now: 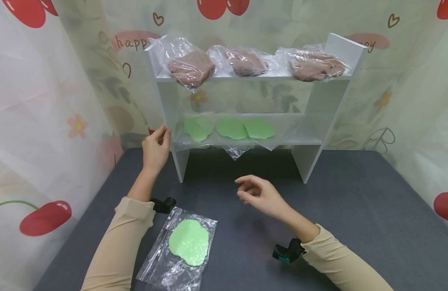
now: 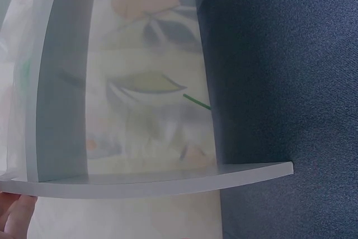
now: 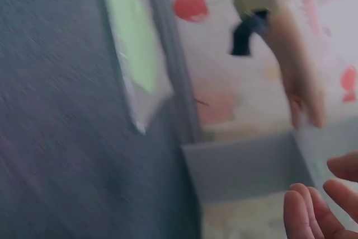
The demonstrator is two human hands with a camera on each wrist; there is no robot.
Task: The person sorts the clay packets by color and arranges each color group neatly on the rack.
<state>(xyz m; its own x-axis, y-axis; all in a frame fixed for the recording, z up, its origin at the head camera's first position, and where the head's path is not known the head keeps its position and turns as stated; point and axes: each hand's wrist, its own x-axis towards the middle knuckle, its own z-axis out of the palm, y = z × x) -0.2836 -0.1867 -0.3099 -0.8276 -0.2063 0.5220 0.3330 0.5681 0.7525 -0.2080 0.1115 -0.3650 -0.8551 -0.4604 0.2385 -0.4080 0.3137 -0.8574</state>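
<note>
A white two-tier shelf rack (image 1: 242, 142) stands on the dark table. My left hand (image 1: 156, 147) is at the front edge of its left side panel, fingers curled and thumb against the edge. In the left wrist view, fingertips (image 2: 21, 216) touch that panel's outer side. My right hand (image 1: 261, 196) hovers over the table before the rack, fingers loosely bent, holding nothing. Below the left hand, a clear zip bag (image 1: 162, 262) with a flat light-green piece (image 1: 189, 242) lies on the table. Similar green pieces (image 1: 232, 128) in clear bags lie on the lower shelf.
Three clear bags with brown lumps (image 1: 191, 68) sit on the top shelf, the left one hanging over its front edge. Printed cloth (image 1: 74, 60) encloses the table (image 1: 354, 214) at the back and sides. A thin cable (image 1: 383, 137) loops behind at the right.
</note>
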